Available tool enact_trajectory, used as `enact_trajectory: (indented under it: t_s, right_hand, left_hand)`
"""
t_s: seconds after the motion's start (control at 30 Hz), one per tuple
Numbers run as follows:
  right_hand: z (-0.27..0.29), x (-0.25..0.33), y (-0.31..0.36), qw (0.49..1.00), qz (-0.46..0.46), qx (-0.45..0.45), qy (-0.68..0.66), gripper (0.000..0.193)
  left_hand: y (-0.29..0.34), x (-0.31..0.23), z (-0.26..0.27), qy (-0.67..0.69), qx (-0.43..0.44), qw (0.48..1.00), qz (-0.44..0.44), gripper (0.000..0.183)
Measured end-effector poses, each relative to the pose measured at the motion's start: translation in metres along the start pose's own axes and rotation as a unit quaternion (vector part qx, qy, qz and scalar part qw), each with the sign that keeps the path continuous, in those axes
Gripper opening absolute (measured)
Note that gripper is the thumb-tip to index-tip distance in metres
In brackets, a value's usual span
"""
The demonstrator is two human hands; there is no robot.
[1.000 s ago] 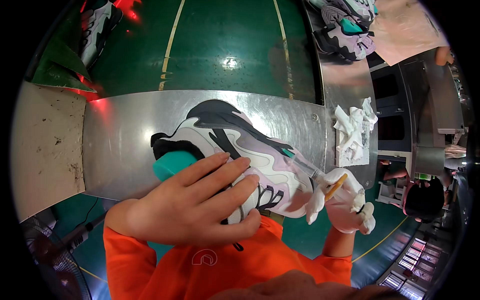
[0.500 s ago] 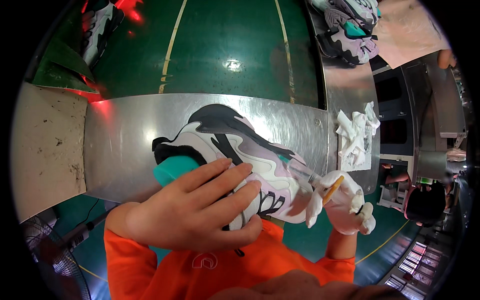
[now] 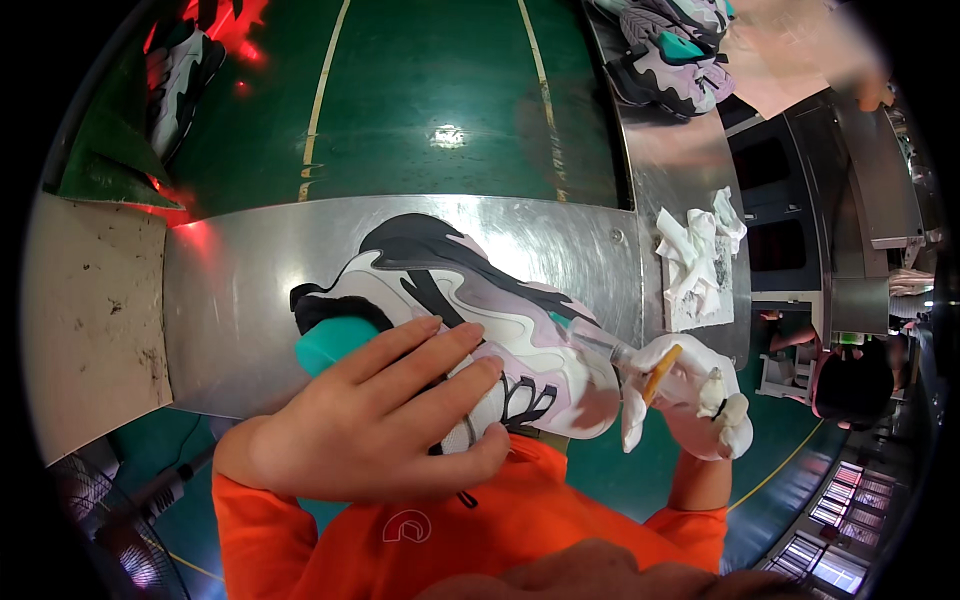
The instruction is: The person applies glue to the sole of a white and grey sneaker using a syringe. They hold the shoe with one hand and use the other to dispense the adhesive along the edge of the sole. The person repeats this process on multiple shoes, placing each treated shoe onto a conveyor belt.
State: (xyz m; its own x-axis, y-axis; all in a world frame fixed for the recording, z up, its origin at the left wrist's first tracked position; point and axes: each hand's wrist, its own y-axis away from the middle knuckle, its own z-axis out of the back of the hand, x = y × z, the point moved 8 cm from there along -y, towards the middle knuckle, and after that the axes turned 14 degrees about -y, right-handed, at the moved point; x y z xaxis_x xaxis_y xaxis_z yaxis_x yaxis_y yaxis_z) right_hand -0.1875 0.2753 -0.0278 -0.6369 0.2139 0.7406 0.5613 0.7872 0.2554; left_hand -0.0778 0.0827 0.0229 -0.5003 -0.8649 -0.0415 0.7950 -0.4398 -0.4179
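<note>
A chunky sneaker (image 3: 490, 297) in white, lilac and black lies on its side, its dark sole edge facing away from me. A teal shoe last (image 3: 338, 345) fills its collar. My bare left hand (image 3: 385, 420) is wrapped over the laced upper, fingers pressed on it, holding the shoe. My right hand (image 3: 695, 395) wears a white glove and is closed round a small brush (image 3: 661, 376) with a yellowish wooden handle. The brush's pale, flat head meets the sidewall near the toe; its tip is hard to make out.
Under the shoe is a metal bench (image 3: 260, 300). Crumpled white cloths (image 3: 690, 260) lie on a side ledge at right, with more sneakers (image 3: 670, 70) farther back. Another sneaker (image 3: 187, 90) stands at the far left. A fan (image 3: 95, 520) is at lower left.
The whole view has shifted slightly, so the bench and shoe sit a little farther left. Both hands keep their grips, and the brush stays by the toe sidewall.
</note>
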Motion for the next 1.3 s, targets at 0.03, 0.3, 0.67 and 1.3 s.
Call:
enact_trajectory:
  t_s: [0.03, 0.3, 0.67, 1.3]
  right_hand:
    - [0.0, 0.001, 0.001, 1.0, -0.001, -0.001, 0.006, 0.102]
    - [0.006, 0.004, 0.013, 1.0, 0.016, -0.02, 0.017, 0.098]
    - [0.017, 0.001, 0.028, 0.998, 0.043, -0.037, -0.011, 0.1]
    - [0.044, -0.012, 0.059, 0.989, 0.125, -0.043, -0.063, 0.095]
  left_hand:
    - [0.0, 0.0, 0.0, 0.001, 0.001, 1.0, 0.0, 0.025]
    - [-0.001, 0.0, 0.003, 0.017, -0.002, 1.0, 0.002, 0.021]
    - [0.001, -0.002, 0.007, 0.014, 0.027, 1.0, -0.006, 0.03]
    - [-0.002, -0.005, 0.006, 0.027, 0.039, 0.999, -0.002, 0.024]
